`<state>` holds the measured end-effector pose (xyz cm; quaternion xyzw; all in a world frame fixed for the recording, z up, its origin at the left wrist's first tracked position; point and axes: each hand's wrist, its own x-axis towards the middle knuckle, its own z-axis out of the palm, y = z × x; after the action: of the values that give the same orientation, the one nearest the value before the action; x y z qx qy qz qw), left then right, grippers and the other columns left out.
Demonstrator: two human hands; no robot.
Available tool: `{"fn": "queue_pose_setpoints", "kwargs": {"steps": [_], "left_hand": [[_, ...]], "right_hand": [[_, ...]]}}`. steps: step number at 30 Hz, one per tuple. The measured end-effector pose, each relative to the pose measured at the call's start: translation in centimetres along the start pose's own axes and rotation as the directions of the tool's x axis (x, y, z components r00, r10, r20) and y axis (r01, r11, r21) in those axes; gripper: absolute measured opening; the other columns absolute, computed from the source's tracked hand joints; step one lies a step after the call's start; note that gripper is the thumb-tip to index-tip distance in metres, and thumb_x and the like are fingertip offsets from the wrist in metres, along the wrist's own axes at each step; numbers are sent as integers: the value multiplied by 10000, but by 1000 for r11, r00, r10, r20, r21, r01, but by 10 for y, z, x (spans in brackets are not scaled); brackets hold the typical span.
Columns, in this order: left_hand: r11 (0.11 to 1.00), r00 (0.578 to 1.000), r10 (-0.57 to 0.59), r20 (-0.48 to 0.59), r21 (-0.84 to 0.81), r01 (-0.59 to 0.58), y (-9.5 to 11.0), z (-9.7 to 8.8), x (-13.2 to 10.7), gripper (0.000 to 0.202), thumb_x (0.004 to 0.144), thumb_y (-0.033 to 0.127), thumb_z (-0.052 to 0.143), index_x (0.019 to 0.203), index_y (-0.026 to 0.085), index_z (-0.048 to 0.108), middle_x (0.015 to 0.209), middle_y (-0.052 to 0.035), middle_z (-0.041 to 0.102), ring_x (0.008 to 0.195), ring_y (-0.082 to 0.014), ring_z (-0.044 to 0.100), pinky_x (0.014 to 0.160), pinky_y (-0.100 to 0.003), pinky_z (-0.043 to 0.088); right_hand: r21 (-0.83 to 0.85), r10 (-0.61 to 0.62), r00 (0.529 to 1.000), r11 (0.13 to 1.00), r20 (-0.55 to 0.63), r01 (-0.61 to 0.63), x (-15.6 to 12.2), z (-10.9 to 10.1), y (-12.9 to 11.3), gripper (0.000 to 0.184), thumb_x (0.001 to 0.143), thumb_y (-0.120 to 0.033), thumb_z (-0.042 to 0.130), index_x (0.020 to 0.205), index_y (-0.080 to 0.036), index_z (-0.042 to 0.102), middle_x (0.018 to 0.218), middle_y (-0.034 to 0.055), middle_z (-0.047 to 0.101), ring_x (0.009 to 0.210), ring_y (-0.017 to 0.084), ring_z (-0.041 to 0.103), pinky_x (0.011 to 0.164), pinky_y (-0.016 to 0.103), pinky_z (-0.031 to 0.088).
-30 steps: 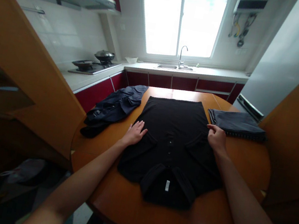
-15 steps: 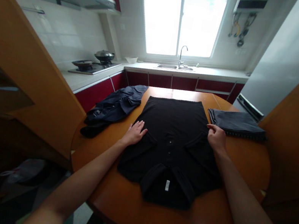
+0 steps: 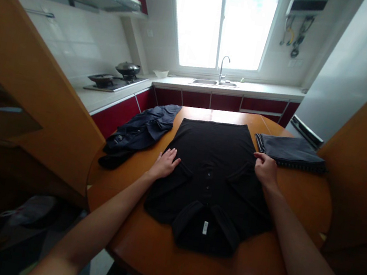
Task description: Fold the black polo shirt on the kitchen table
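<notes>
A black polo shirt [image 3: 215,150] lies spread flat, buttons up, with its collar toward me and its hem toward the window. Both sleeves are folded in over the body. My left hand [image 3: 165,163] rests flat on the shirt's left edge beside the sleeve, fingers stretched out. At the opposite edge, my right hand [image 3: 265,169] is closed, thumb and forefinger pinching the shirt's side by the right sleeve. A small white label [image 3: 205,227] shows inside the collar.
The shirt is on an oval wooden table [image 3: 195,274]. Crumpled dark blue clothing [image 3: 142,130] lies at the left edge, and a folded stack of grey and dark clothes [image 3: 291,149] sits at the right. Beyond are a counter with a sink [image 3: 205,82] and a stove [image 3: 118,84].
</notes>
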<state>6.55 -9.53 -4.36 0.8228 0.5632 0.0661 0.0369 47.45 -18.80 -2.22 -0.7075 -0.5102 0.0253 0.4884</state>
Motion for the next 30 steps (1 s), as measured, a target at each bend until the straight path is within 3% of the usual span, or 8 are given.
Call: {"fn": "queue_pose_setpoints", "kwargs": {"steps": [18, 23, 27, 30], "left_hand": [[999, 999, 9, -45, -32, -11, 5, -7, -6, 612, 1041, 497, 276, 1557, 176, 350, 1631, -121, 301, 1522, -284, 241, 1221, -559, 182], [985, 967, 169, -190, -11, -174, 24, -21, -20, 614, 1037, 481, 314, 1562, 163, 340, 1635, -115, 297, 1532, -270, 209, 1233, -545, 147], [946, 946, 322, -30, -36, -323, 42, -18, -32, 675, 1029, 555, 294, 1585, 173, 285, 1650, -96, 255, 1543, -255, 166, 1233, -520, 167], [948, 945, 318, 73, -14, -317, 47, -13, -35, 733, 1017, 606, 276, 1594, 155, 259, 1659, -104, 212, 1550, -270, 124, 1236, -526, 140]], "right_hand": [[3, 2, 1000, 1000, 21, -2, -1, 1, 1, 379, 845, -208, 474, 1072, -124, 765, 1073, 140, 766, 1013, 267, 708, 979, 388, 516], [-5, -4, 999, 1000, 39, 4, 1, 1, 5, 394, 860, -213, 453, 1100, -116, 750, 1082, 146, 759, 1018, 262, 703, 972, 383, 516], [-99, -40, 994, 994, 99, 50, -7, 12, -2, 468, 952, -326, 398, 1256, -97, 672, 1251, 174, 690, 1181, 270, 629, 1057, 398, 455], [-287, -43, 966, 951, 255, 118, -24, 29, -14, 615, 999, -497, 358, 1486, -140, 476, 1513, 179, 483, 1433, 307, 391, 1174, 512, 288]]}}
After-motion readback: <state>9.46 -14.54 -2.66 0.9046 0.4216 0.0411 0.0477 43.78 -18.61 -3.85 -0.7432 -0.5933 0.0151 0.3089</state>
